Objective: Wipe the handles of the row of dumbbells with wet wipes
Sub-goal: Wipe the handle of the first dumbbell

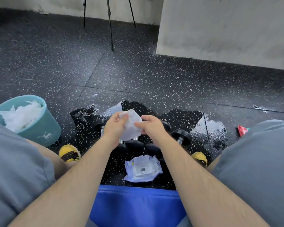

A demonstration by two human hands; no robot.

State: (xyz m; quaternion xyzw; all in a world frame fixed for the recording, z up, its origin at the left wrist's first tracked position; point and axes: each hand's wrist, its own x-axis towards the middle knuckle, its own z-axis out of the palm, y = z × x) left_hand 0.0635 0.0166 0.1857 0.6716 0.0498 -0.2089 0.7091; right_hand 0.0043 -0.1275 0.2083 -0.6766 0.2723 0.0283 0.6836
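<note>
1. speckled black rubber floor (138, 76), wet in patches, carries a row of black dumbbells with metal handles (181, 136).
2. both hands hold a crumpled white wet wipe (131, 126) between them, above the dumbbells: left hand (113, 128) pinches its top, right hand (152, 126) its right edge.

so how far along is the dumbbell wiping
Done: the bin holds a heap of crumpled wipes, so some wiping seems finished. In hand: left hand and right hand pinch a wipe above the dumbbells. To do: it is off the handles; which are clean cannot be told.
</note>
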